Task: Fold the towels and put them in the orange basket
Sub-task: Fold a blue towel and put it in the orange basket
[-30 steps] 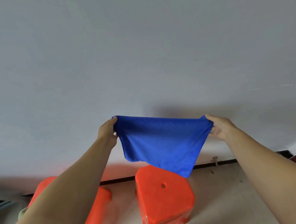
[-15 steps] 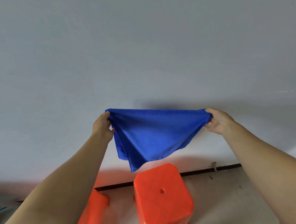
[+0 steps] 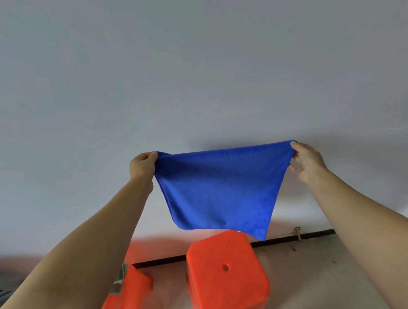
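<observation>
The blue towel (image 3: 221, 189) hangs in the air in front of a pale grey wall (image 3: 192, 70), stretched by its two upper corners between both raised hands. The left hand (image 3: 142, 166) has its grip closed on the left corner, fingers and thumb pinching the cloth at the very tip. The right hand (image 3: 306, 160) pinches the right corner with thumb and forefinger, while its lower fingers spread loosely beneath, off the fabric. The top edge runs nearly level and taut from one hand to the other; below it the cloth narrows and falls to a lower edge, with its lowest corner pointing down on the right side. Directly under the towel, not touching it, stands an orange plastic stool (image 3: 227, 278) with a small round hole in its seat. A second orange plastic piece (image 3: 126, 299) sits to its left, partly hidden by the left forearm. Both stand on a light floor (image 3: 315, 279) by a dark baseboard.
</observation>
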The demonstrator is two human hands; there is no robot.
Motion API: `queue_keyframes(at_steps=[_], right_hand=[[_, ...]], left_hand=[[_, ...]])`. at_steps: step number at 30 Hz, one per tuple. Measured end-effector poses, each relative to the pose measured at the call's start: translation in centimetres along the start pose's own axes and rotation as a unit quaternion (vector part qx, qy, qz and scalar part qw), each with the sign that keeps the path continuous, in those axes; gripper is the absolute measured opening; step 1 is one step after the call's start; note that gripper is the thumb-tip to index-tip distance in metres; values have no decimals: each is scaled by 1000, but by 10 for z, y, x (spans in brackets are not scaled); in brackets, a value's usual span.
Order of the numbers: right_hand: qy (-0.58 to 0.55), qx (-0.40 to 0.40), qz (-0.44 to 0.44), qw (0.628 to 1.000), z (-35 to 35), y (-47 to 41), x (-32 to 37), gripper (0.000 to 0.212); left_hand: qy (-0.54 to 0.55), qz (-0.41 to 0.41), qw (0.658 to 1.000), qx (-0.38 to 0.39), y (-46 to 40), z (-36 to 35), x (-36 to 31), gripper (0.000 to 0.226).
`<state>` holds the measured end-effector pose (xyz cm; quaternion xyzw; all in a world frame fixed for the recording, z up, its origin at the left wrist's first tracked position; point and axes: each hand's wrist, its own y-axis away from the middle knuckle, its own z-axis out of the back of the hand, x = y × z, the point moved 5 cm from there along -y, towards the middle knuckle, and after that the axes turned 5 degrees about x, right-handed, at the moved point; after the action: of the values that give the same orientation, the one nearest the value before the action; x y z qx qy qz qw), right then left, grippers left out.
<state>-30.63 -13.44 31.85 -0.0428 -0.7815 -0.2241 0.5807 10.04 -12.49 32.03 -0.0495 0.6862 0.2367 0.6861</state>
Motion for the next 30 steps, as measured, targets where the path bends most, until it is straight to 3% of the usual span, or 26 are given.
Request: queue_keyframes(at_steps=[7, 13, 16, 24, 30], right_hand=[[-1, -16, 30, 999, 0, -1, 1, 17], [18, -6, 55, 998, 0, 0, 2, 18], [44, -2, 60, 997, 1, -4, -2, 17], [139, -18, 4, 990, 16, -33, -66, 13], [107, -38, -28, 993, 21, -55, -97, 16]], left_hand=[[-29, -30, 997, -57, 2, 2, -1, 19], [181, 37, 983, 5, -7, -1, 14, 22], [221, 55, 974, 7, -12, -5, 23, 21], [146, 138, 980, 4, -35, -14, 94, 20], [179, 171, 969, 6, -62, -28, 125, 16]])
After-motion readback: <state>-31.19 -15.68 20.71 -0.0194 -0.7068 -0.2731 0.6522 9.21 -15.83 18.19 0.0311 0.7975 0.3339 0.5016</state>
